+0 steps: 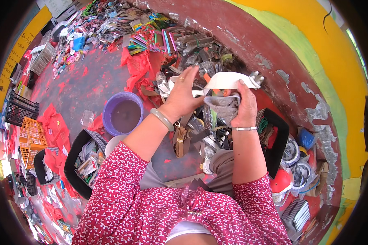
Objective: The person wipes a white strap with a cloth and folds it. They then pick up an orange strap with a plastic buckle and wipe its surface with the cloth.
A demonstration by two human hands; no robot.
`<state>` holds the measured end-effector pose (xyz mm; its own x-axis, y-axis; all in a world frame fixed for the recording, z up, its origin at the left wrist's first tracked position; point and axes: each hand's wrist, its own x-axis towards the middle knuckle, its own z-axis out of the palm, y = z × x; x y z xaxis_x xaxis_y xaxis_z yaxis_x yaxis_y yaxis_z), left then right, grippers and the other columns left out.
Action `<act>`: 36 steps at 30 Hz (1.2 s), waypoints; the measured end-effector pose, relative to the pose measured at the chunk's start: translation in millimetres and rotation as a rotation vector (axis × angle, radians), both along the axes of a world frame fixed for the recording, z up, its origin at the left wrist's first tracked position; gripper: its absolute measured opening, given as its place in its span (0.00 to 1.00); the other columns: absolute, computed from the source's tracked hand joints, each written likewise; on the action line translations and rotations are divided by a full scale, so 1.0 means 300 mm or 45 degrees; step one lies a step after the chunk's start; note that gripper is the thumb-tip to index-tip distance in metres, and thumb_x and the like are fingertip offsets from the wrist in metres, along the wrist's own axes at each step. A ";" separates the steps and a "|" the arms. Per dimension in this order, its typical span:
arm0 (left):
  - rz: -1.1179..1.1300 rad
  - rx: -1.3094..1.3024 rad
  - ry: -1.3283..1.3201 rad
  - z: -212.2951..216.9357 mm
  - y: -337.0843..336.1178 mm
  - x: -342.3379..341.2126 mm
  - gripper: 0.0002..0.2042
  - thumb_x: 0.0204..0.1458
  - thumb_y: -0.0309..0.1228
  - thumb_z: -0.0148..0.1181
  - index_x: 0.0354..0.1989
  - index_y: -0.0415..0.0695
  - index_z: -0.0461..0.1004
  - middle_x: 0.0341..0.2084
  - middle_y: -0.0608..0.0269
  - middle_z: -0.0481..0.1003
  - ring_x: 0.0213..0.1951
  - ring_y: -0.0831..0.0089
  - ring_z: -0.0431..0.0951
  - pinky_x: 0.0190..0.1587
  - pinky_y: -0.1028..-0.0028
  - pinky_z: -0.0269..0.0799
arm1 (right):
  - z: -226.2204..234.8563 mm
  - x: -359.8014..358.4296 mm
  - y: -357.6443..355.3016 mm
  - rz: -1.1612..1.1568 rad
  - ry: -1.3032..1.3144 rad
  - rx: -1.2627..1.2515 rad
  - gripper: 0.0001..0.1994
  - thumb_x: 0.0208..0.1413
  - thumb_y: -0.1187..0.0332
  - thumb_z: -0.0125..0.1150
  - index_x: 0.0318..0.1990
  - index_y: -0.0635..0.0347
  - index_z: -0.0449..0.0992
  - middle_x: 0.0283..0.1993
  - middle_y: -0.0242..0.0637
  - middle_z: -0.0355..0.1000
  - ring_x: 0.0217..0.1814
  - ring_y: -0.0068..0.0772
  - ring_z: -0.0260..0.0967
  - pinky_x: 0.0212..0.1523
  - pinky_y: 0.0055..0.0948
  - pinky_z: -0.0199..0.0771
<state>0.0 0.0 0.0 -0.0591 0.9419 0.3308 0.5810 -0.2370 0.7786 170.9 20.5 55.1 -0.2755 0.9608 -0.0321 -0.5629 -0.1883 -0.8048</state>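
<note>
My right hand (246, 107) is closed on a wide white belt (229, 81), which curves leftward from its fingers. A wad of grey fuzzy cloth (224, 105) sits against the same hand, under the belt. My left hand (180, 96) is raised with its fingers stretched upward and its thumb apart, close to the belt's narrower left part. More white strap shows behind that hand; whether the thumb touches it I cannot tell. Below both hands lies a heap of belts and straps, among them a coiled brown belt (180, 141).
To the left stands a purple basin (122, 94) of murky water. Open black-rimmed bags (71, 161) flank my legs. Packaged goods (192, 43) are piled along the red wall (269, 57). An orange crate (30, 141) and a black crate (21, 108) stand far left.
</note>
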 end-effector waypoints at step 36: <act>-0.488 -0.200 -2.318 0.084 -0.015 0.009 0.26 0.59 0.46 0.29 0.57 0.39 0.57 0.54 0.47 0.60 0.56 0.56 0.60 0.60 0.60 0.53 | -0.101 -0.198 -0.043 -0.189 -1.108 1.600 0.19 0.46 0.78 0.51 0.50 0.61 0.68 0.53 0.49 0.65 0.55 0.51 0.62 0.55 0.39 0.59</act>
<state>2.6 -4.5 25.1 0.0004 0.9995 0.0327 -0.9448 -0.0103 0.3274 111.5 7.6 24.8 -0.5039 0.5058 0.7001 0.2000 0.8569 -0.4751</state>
